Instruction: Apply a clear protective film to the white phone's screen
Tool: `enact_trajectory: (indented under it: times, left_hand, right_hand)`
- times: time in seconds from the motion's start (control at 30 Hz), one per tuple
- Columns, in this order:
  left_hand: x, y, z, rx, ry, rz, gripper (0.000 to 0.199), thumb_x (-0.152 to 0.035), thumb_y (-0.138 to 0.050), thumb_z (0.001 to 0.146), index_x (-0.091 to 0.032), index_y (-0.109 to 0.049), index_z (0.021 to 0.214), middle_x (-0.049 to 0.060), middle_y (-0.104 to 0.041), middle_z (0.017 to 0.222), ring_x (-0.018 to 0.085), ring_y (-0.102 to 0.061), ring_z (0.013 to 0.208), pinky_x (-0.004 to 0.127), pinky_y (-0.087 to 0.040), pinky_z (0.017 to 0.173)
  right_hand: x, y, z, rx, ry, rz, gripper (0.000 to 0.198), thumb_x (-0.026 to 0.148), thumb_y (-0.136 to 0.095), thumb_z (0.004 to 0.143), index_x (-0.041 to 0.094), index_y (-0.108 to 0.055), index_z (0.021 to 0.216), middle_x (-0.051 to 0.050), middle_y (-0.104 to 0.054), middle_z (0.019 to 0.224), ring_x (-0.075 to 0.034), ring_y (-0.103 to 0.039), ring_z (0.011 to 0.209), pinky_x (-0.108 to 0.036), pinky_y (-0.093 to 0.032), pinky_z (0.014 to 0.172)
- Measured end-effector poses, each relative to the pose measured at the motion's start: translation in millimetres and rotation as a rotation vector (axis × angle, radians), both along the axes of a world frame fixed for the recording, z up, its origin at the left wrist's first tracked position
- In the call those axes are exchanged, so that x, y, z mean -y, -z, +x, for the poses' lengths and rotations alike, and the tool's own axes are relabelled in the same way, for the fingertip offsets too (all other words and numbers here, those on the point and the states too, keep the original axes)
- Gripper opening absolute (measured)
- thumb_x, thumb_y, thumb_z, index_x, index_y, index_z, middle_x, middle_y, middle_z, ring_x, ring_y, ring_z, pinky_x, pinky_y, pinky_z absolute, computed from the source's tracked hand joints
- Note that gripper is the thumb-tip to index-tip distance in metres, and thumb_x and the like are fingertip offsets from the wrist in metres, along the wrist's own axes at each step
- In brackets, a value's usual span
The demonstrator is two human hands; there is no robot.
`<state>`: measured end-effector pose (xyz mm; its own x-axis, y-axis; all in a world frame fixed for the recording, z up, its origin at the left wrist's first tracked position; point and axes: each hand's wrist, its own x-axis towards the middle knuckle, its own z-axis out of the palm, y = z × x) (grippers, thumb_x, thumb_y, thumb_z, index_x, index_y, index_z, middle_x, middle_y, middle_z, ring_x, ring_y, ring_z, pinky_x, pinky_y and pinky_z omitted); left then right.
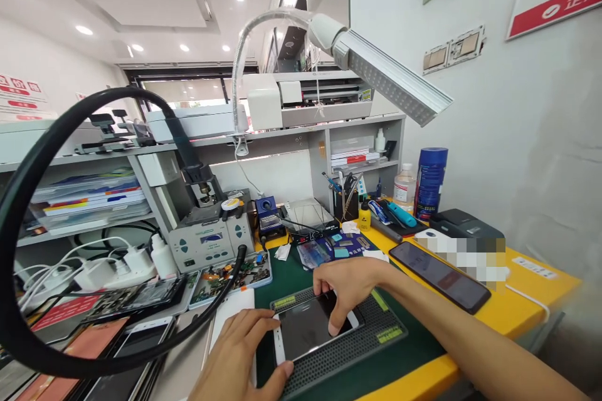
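Note:
A white-framed smartphone (303, 330) lies face up, its dark screen showing, on a grey perforated pad (383, 316) with yellow-green labels. My left hand (237, 351) grips the phone's left end, fingers at the far corner and thumb at the near corner. Across the phone's right part reaches my right hand (355, 285); its thumb presses on the screen near the right end, and its curled fingers are at the far long edge. Those fingertips are partly hidden. Beneath the pad is a dark green mat (418, 348).
A black hose (23, 169) arches over the left side from a grey soldering station (211, 241). Nearby stands a parts tray (263, 272). Several phones (136, 351) lie at left. At right are a large dark phone (442, 276) and a blue can (430, 182). A lamp (390, 72) hangs overhead.

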<state>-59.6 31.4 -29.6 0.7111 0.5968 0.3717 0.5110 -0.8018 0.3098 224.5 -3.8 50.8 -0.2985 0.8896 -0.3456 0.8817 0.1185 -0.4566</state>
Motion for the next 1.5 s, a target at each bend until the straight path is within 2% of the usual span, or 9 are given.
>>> enact_trajectory:
  times: [0.17,0.3,0.5,0.6,0.7,0.87,1.03,1.23,1.5]
  left_hand:
    - [-6.1,2.8,5.0,0.030,0.003,-0.012,0.043,-0.033,-0.071,0.080,-0.030,-0.069,0.123,0.007,-0.072,0.123,0.032,-0.069,0.113,0.044,-0.059,0.095]
    - [-12.6,-3.2,9.6,0.002,0.020,-0.061,0.059,-0.031,-0.076,0.069,-0.030,-0.068,0.128,0.008,-0.073,0.125,0.035,-0.069,0.115,0.047,-0.059,0.097]
    - [-13.6,-24.6,16.9,-0.066,0.020,-0.156,0.056,-0.031,-0.073,0.071,-0.026,-0.070,0.127,0.009,-0.072,0.125,0.034,-0.068,0.116,0.044,-0.055,0.099]
    - [-15.4,-32.3,24.1,-0.124,0.010,-0.265,0.039,-0.037,-0.065,0.082,-0.025,-0.073,0.118,0.005,-0.075,0.102,0.027,-0.071,0.095,0.034,-0.055,0.083]
    - [-19.8,-37.2,30.4,-0.218,-0.020,-0.448,0.035,-0.047,-0.060,0.087,-0.022,-0.073,0.109,-0.001,-0.064,0.076,0.021,-0.061,0.073,0.027,-0.045,0.065]
    - [-26.0,-43.1,33.4,-0.200,0.060,-0.680,0.032,-0.049,-0.061,0.087,-0.020,-0.070,0.096,-0.002,-0.059,0.079,0.018,-0.050,0.074,0.026,-0.036,0.065]
    - [-29.3,-44.3,33.4,-0.149,0.074,-0.758,0.023,-0.042,-0.065,0.085,-0.019,-0.064,0.087,-0.005,-0.048,0.073,0.016,-0.043,0.072,0.026,-0.031,0.065]
    - [-29.8,-40.6,32.2,-0.096,0.097,-0.803,0.023,-0.042,-0.067,0.085,-0.019,-0.063,0.088,-0.005,-0.052,0.075,0.014,-0.045,0.070,0.024,-0.034,0.062]
    - [-26.5,-39.8,31.5,-0.030,0.067,-0.952,0.034,-0.046,-0.075,0.076,-0.018,-0.061,0.088,-0.008,-0.052,0.060,0.009,-0.044,0.047,0.022,-0.035,0.046]
  right_hand:
    - [-1.8,4.5,1.5,-0.022,-0.014,0.034,0.071,0.053,-0.093,0.050,0.019,-0.070,0.107,-0.006,-0.067,0.110,-0.024,-0.064,0.091,-0.027,-0.042,0.064]
    - [-3.2,11.7,2.2,-0.027,-0.013,0.077,0.057,0.052,-0.095,0.045,0.020,-0.068,0.084,-0.001,-0.064,0.088,-0.023,-0.062,0.085,-0.028,-0.039,0.061]
    - [-0.2,11.2,4.5,-0.034,-0.105,0.027,0.049,0.051,-0.090,0.057,0.023,-0.050,0.065,0.006,-0.048,0.063,-0.017,-0.052,0.064,-0.028,-0.032,0.053]
    - [-0.2,10.2,6.7,-0.068,-0.146,0.011,0.049,0.049,-0.089,0.060,0.024,-0.046,0.067,0.008,-0.046,0.059,-0.015,-0.050,0.056,-0.028,-0.030,0.049]
    - [-1.5,12.5,8.7,-0.087,-0.168,0.001,0.046,0.051,-0.087,0.062,0.025,-0.050,0.071,0.007,-0.049,0.061,-0.015,-0.050,0.055,-0.029,-0.030,0.048]
    - [-0.6,13.4,9.0,-0.070,-0.151,0.008,0.047,0.055,-0.086,0.064,0.024,-0.053,0.075,0.006,-0.052,0.065,-0.016,-0.050,0.056,-0.030,-0.030,0.048]
    - [1.6,9.7,11.2,-0.148,-0.094,-0.021,0.043,0.048,-0.089,0.060,0.022,-0.059,0.076,0.004,-0.059,0.070,-0.015,-0.053,0.059,-0.028,-0.031,0.049]
    - [4.3,9.4,19.8,-0.272,-0.051,-0.056,0.026,0.044,-0.073,0.078,0.019,-0.070,0.084,0.003,-0.063,0.067,-0.015,-0.059,0.055,-0.027,-0.041,0.052]
    - [3.0,16.5,20.0,-0.482,0.048,-0.189,0.029,0.043,-0.083,0.068,0.019,-0.069,0.077,0.002,-0.067,0.068,-0.017,-0.063,0.055,-0.028,-0.052,0.051]
